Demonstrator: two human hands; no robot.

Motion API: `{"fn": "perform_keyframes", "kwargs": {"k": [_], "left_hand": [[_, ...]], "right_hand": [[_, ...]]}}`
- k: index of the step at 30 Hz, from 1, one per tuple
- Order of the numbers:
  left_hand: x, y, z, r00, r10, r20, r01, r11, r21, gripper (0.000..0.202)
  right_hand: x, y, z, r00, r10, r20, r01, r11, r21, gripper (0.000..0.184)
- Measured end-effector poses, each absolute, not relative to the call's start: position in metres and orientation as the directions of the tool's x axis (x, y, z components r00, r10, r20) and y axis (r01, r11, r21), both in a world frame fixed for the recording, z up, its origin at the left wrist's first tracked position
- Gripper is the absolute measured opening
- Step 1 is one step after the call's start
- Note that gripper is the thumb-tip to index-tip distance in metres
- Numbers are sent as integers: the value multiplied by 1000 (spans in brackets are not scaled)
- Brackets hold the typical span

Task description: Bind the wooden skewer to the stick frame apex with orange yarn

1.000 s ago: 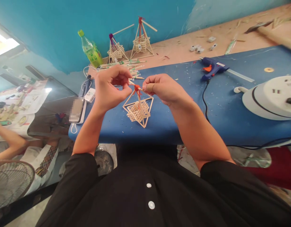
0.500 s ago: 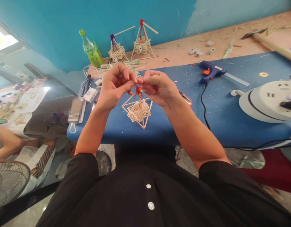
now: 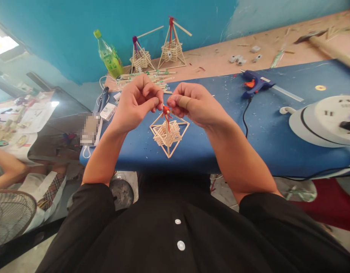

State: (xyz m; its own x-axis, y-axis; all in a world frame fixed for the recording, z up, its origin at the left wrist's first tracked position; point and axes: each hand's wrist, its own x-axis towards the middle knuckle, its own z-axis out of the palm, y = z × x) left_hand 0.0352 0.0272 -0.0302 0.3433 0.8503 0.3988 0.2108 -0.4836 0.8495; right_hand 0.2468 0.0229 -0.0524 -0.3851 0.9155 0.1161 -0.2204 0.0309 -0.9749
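Note:
A small pyramid model of thin wooden sticks (image 3: 169, 135) stands on the blue table top (image 3: 220, 125) near its front edge. Red thread (image 3: 166, 111) is wound round its tip. My left hand (image 3: 137, 102) and my right hand (image 3: 192, 104) meet just above that tip, both with fingers pinched together on the red thread. My right thumb presses against the forefinger. How the thread runs between the fingertips is too small to see.
Two finished stick models (image 3: 170, 47) and a green bottle (image 3: 109, 57) stand at the back by the blue wall, with loose sticks (image 3: 146, 77) before them. A blue glue gun (image 3: 253, 83) and a white socket reel (image 3: 325, 121) lie right. Another person's arm (image 3: 7, 168) and a fan (image 3: 12, 216) are left.
My hands came together over the model's tip, then drew slightly apart. The long stick that jutted from the tip a second ago no longer shows. The model has turned a little.

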Motion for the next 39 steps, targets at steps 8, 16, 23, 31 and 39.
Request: {"fn": "perform_keyframes", "kwargs": {"k": [8,16,23,31,39], "left_hand": [[34,26,-30,332,877,347,181,-420,889,34],[30,23,-31,302,856,420,170,-481,860,37],[36,21,-22,252,825,505,269,-561,783,37],[51,13,-13,166,838,520,408,-539,737,32],[47,16,-11,285,879,383,417,-473,776,42]], "right_hand": [[252,19,-54,-363,920,147,-86,124,-989,22],[248,18,-52,-357,917,179,-202,111,-973,18],[247,21,-47,-266,943,198,-296,116,-948,18],[244,20,-54,-276,904,328,-254,260,-931,29],[240,23,-54,-191,927,324,-232,279,-932,12]]}}
